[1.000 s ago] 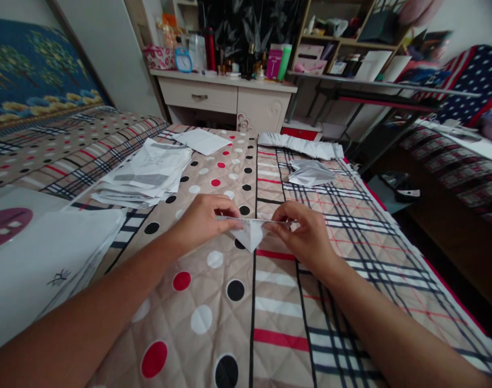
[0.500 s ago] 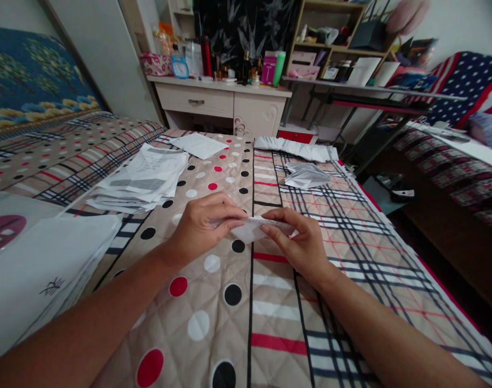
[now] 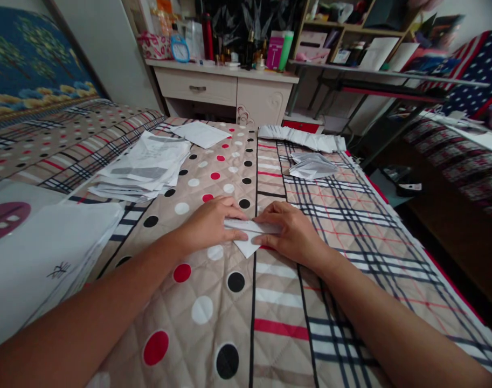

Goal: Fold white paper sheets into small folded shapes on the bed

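Turned since half a second ago, the folded paper (image 3: 250, 228) shows its pointed flap toward 6 o'clock, between the two hands over the quilt (image 3: 282, 311). Left hand (image 3: 209, 223) at its 9 o'clock end and right hand (image 3: 292, 231) at its 3 o'clock end each grip it, thumb and fingers slightly parted. Quilt runs on toward 6 o'clock, its red edge (image 3: 443, 269) lies well apart beyond the right hand, and a paper stack (image 3: 144, 167) sits at 10 o'clock.
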`<state>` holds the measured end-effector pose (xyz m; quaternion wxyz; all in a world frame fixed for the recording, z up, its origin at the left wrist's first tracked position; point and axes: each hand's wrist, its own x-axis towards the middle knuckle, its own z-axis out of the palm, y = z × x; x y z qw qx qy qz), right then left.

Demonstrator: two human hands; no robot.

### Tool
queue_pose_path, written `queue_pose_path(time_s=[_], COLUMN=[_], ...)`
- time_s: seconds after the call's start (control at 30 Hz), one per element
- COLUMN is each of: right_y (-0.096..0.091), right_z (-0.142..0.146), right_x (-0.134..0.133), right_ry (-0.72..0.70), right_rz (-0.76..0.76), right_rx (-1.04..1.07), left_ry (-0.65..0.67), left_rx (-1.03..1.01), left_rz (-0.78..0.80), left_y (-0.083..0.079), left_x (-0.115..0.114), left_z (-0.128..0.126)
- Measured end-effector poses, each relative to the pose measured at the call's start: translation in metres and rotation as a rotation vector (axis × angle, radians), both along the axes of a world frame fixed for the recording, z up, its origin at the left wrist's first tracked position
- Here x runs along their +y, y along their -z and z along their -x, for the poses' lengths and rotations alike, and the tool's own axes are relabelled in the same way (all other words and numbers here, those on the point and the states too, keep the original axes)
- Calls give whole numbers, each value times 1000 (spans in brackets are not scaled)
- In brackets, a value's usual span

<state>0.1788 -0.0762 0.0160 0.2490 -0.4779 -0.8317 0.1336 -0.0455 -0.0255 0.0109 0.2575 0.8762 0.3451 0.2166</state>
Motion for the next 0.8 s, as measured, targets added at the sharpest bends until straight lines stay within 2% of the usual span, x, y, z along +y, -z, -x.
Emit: queue_pose_path(time_s=[0.13,0.3,0.4,0.6,0.7,0.8], right_y=[-2,-3,-2,7,10,10], right_z=[3,11,16,18,17,17], right_x=[-1,-4,-5,5,9,9], right_ry=[-23,-17,14,86,95,74], right_rz=[-35,-93,-114,-79,-78,-148], right_rx=[-87,-199,-258,-114,-77,-135], left_ry=[75,65,0,-138,-135,-90], left_rx=[89,80,67,75,55,48], left_rz=[-29,-113,-163,-180,-214,-303], left_y=[-7,-1,4,11,13,12], left_x=[-2,-4,-7,-5,-2,-1], left_z=[0,-4,-9,-18,-18,-16])
